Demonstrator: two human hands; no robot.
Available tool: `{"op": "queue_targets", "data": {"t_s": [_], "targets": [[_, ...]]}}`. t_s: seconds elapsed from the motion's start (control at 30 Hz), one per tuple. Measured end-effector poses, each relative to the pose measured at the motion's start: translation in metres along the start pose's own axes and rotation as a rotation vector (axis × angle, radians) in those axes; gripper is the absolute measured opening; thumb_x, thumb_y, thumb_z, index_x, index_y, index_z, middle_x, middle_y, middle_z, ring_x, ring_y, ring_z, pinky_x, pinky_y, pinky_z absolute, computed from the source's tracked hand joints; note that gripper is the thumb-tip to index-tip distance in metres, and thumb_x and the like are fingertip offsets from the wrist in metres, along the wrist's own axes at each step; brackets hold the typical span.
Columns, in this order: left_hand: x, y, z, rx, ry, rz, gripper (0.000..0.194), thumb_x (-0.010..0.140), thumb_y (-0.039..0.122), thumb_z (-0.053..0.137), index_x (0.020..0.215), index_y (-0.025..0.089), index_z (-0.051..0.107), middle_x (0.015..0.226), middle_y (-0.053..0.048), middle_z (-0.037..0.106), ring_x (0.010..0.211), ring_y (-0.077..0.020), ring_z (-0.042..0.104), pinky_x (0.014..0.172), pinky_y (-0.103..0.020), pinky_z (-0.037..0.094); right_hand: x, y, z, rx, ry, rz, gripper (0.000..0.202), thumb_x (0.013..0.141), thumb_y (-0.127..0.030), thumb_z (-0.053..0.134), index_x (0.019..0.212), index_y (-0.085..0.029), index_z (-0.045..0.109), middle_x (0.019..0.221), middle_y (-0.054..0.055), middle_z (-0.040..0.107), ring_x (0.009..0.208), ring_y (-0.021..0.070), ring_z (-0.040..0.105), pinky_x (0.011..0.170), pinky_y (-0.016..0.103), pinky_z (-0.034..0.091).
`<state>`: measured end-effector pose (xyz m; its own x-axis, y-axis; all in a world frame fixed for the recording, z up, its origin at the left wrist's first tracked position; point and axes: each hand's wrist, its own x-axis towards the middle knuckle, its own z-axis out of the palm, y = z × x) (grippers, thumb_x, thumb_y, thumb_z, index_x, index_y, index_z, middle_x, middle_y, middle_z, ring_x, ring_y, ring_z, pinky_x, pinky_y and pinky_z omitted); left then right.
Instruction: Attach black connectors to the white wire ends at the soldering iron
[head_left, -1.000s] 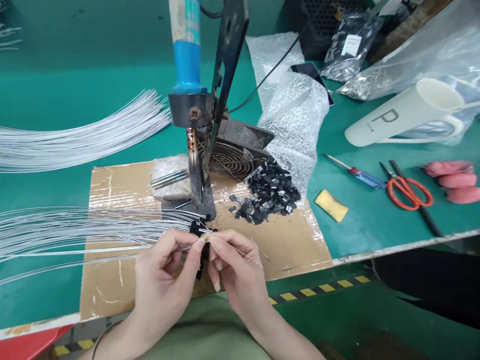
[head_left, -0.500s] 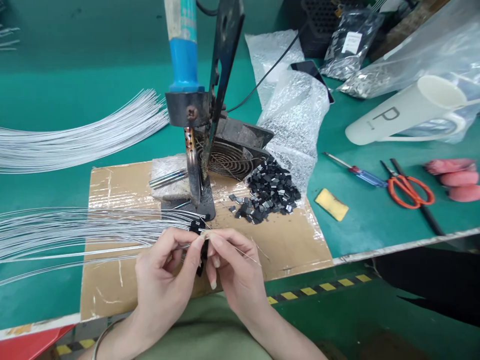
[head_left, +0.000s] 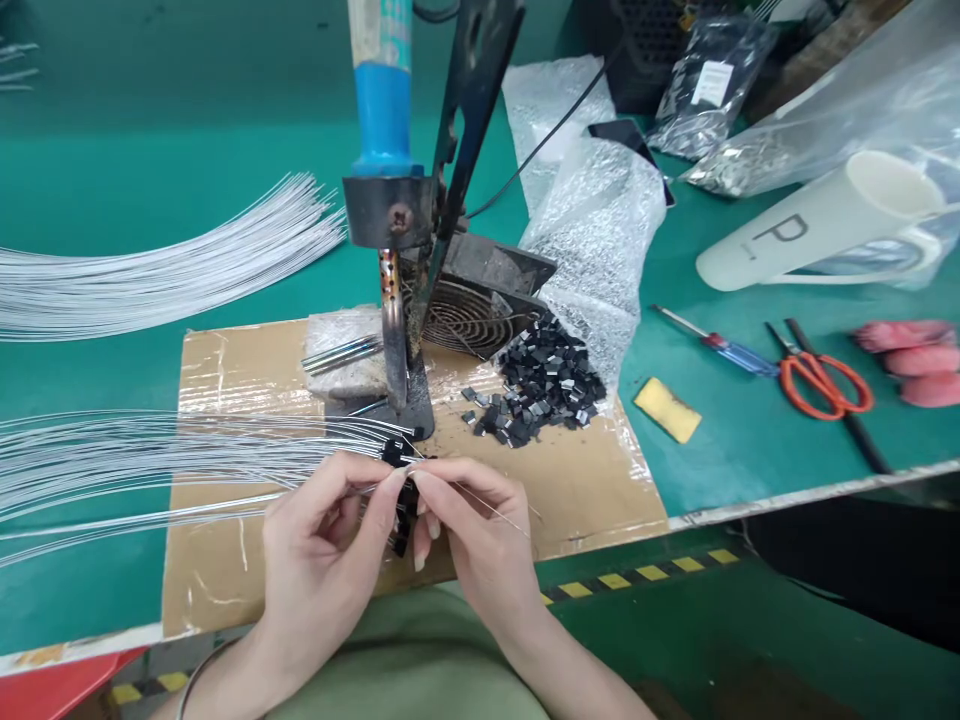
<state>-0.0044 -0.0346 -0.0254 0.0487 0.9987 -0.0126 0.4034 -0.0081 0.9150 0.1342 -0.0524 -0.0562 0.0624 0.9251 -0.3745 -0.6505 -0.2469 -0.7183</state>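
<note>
Thin wire (head_left: 508, 521) pinched in right hand (head_left: 480, 535); left hand (head_left: 322, 535) fingertips pressed together, contents hidden; black pieces (head_left: 403, 528) partly covered.

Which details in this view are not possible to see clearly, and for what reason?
Head view:
What the left hand and right hand pinch: too small, covered by their grip.
Left ends of the wires: cut off by the left edge.
Top of the soldering iron: beyond the top edge.
Fine print on the mug: too small.
</note>
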Motion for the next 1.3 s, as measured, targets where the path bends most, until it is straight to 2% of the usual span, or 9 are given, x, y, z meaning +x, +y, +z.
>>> {"op": "queue_targets", "data": {"t_s": [0.17, 0.37, 0.5, 0.83, 1.1, 1.3], "targets": [[-0.001, -0.002, -0.001, 0.024, -0.006, 0.032, 0.010, 0.098, 0.019, 0.070, 0.090, 0.023, 0.075, 0.077, 0.000, 0.074, 0.066, -0.0122, 0.065, 0.055, -0.021, 0.045, 0.000, -0.002, -0.002, -0.020, 0.004, 0.018, 0.012, 0.085, -0.035, 0.089, 0.084, -0.023, 0.087, 0.059, -0.004, 0.064, 0.041, 0.0077, 0.058, 0.039, 0.019, 0.055], [-0.003, -0.003, 0.000, 0.072, -0.007, 0.065, 0.010, 0.097, 0.020, 0.071, 0.089, 0.023, 0.074, 0.071, 0.003, 0.069, 0.054, -0.0099, 0.048, 0.050, -0.024, 0.037, 0.001, -0.009, -0.005, -0.081, 0.000, 0.045, 0.014, 0.083, -0.034, 0.090, 0.081, -0.021, 0.086, 0.058, -0.003, 0.067, 0.040, 0.0086, 0.060, 0.039, 0.018, 0.052], [-0.003, -0.002, -0.001, 0.080, -0.004, 0.070, 0.011, 0.098, 0.019, 0.070, 0.089, 0.024, 0.073, 0.067, 0.004, 0.065, 0.053, -0.0099, 0.043, 0.049, -0.024, 0.035, -0.001, -0.013, -0.007, -0.111, -0.006, 0.063, 0.012, 0.085, -0.032, 0.088, 0.081, -0.022, 0.086, 0.060, -0.002, 0.072, 0.041, 0.0089, 0.061, 0.041, 0.019, 0.053], [0.000, 0.000, -0.006, 0.121, -0.083, 0.104, 0.009, 0.097, 0.019, 0.070, 0.090, 0.024, 0.075, 0.069, 0.003, 0.068, 0.055, -0.0116, 0.053, 0.054, -0.026, 0.040, 0.008, -0.028, -0.015, -0.067, -0.091, 0.232, 0.016, 0.078, -0.033, 0.093, 0.075, -0.020, 0.085, 0.055, -0.004, 0.068, 0.038, 0.0084, 0.059, 0.038, 0.017, 0.047], [-0.001, 0.001, -0.001, 0.146, -0.028, 0.090, 0.011, 0.097, 0.019, 0.070, 0.088, 0.024, 0.073, 0.064, 0.005, 0.062, 0.053, -0.0105, 0.044, 0.052, -0.025, 0.036, 0.003, -0.019, -0.010, -0.042, -0.038, 0.172, 0.018, 0.080, -0.036, 0.091, 0.079, -0.019, 0.087, 0.057, -0.002, 0.066, 0.041, 0.0085, 0.055, 0.038, 0.019, 0.051], [-0.003, -0.002, 0.005, 0.130, 0.005, 0.087, 0.011, 0.098, 0.017, 0.069, 0.091, 0.024, 0.073, 0.067, 0.004, 0.063, 0.055, -0.0105, 0.045, 0.052, -0.024, 0.037, 0.001, -0.011, 0.001, 0.062, 0.036, 0.124, 0.014, 0.076, -0.035, 0.092, 0.078, -0.022, 0.088, 0.054, -0.004, 0.060, 0.041, 0.0064, 0.048, 0.037, 0.017, 0.050]]}}
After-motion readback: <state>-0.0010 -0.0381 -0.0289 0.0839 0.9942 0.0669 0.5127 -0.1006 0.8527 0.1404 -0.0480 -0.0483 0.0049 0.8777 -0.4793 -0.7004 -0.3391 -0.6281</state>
